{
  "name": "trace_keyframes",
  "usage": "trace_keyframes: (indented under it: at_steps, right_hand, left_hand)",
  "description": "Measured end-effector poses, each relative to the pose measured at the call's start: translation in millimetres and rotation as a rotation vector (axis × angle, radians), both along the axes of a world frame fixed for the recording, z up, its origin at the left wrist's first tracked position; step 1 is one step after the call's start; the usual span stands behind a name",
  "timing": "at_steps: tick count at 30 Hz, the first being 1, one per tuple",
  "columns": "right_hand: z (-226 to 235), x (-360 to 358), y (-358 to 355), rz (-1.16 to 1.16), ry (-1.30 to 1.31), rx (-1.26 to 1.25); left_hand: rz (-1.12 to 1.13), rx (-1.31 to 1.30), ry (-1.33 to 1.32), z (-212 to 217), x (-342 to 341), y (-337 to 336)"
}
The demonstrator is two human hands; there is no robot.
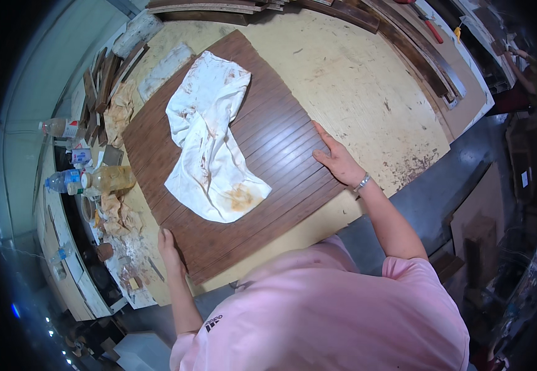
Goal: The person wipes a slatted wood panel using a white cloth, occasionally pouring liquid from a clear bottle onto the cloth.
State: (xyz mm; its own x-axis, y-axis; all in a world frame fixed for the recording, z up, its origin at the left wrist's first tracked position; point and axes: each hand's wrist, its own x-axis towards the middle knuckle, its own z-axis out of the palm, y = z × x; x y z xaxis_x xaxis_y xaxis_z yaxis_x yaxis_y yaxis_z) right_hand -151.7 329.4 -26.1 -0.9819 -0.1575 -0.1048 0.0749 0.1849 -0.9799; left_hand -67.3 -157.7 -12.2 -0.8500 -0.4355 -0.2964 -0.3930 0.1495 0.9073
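Observation:
A brown wooden panel point(281, 148) with parallel grooves lies at a slant on the pale worktable. A crumpled white cloth point(209, 148) rests on it, marked with brown and yellowish stains. My left hand point(170, 252) grips the panel's near left edge, thumb uppermost. On the opposite edge my right hand point(340, 162) holds the panel, its thumb and a finger reaching onto the top face. The fingers beneath the panel are hidden.
The pale worktable point(367, 93) shows scuffs and dark stains. Curved wood strips point(398, 43) line its far side. At the left stand plastic bottles point(110, 179), crumpled brown paper point(120, 216) and wood offcuts point(104, 80). Red-handled pliers point(432, 31) lie at the far right.

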Motion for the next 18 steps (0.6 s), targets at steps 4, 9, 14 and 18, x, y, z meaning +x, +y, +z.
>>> trace_keyframes:
  at_steps: [4, 9, 14, 18]
  right_hand:
    - [7.0, -0.4, 3.4, -0.004, -0.015, 0.044]
    - [5.9, 13.5, 24.0, 0.098, -0.096, -0.125]
    - [23.5, 32.8, 46.0, 0.233, -0.141, -0.054]
    - [19.0, 30.2, 34.8, 0.236, -0.104, -0.006]
  left_hand:
    - [-0.096, 0.006, -0.112, 19.4, -13.8, -6.2]
    - [-0.587, -0.712, 0.266, 77.3, -57.4, 77.7]
    - [-1.409, -0.992, 0.308, 73.4, -80.2, 146.7]
    - [-1.279, -1.143, 0.378, 31.9, -111.9, 138.4]
